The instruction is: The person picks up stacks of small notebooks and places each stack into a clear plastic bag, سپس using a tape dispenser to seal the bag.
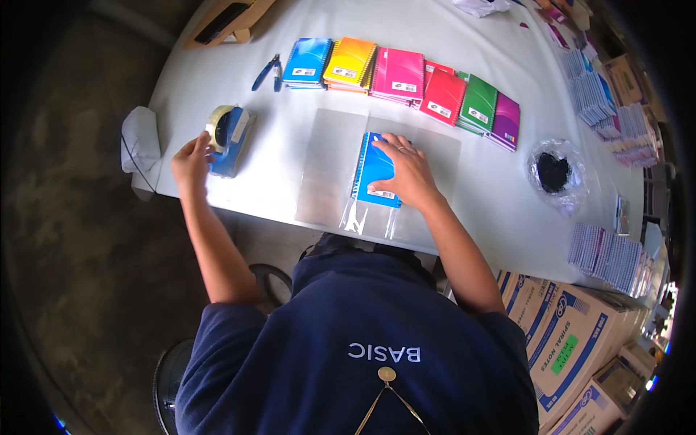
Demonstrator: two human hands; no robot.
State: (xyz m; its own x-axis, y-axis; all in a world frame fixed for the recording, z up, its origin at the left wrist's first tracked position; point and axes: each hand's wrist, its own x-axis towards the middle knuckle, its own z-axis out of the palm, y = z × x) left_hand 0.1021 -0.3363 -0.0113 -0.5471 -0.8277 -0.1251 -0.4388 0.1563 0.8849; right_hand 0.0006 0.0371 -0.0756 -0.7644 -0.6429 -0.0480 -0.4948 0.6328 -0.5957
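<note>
A blue spiral notebook (377,174) lies on a clear plastic sheet (326,167) near the table's front edge. My right hand (406,170) spans the notebook from its right side, thumb low on the cover and fingers at the top, holding it down. To the left stands a blue tape dispenser (233,154) with a roll of clear adhesive tape (217,119). My left hand (191,163) is closed at the dispenser's left side, its fingertips pinched at the tape; the pinched end itself is too small to see clearly.
Stacked spiral notebooks (397,72) in several colours form a row behind the sheet. Blue-handled cutters (275,72) lie left of them. A clear plastic bag with something black (553,172) sits at right, near further notebook stacks (605,250). Cardboard boxes (573,333) stand below the table's right side.
</note>
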